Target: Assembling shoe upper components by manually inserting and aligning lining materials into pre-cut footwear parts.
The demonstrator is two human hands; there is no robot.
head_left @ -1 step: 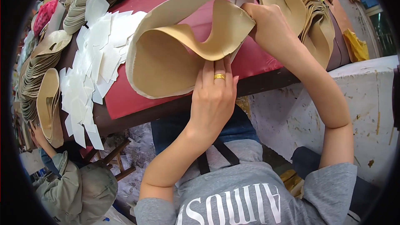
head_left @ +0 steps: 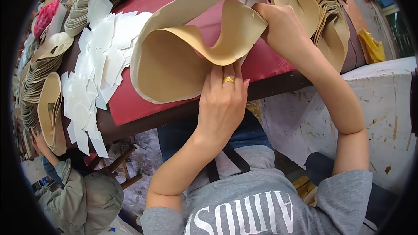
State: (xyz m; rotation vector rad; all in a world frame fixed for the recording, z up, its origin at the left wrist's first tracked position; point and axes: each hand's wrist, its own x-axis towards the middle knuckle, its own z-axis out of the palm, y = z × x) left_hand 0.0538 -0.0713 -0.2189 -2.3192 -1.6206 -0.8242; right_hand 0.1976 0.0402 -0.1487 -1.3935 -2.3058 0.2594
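Sheet (head_left: pixel 174 67): tan, curled, on the red desk (head_left: pixel 130 104), right of the white scraps (head_left: pixel 98 61).
Left hand (head_left: pixel 222 104): grip pinching its near fold.
Right hand (head_left: pixel 283 28): grip clamped on its far edge.
Handling: likely light, floppy; hold by edges.

You are in a workshop where soft material is cut and assembled by hand. The red-covered surface (head_left: pixel 183 100) in front of you carries a scatter of white cut pieces (head_left: pixel 100 61), and tall stacks of curved tan pieces (head_left: pixel 39 78) crowd its left edge, with more tan stacks (head_left: pixel 322 13) at the far right. Beside you stands a rough, paint-spattered white slab (head_left: pixel 383 104). Another person in a grey-green jacket (head_left: pixel 82 200) sits at the lower left among the stacks.
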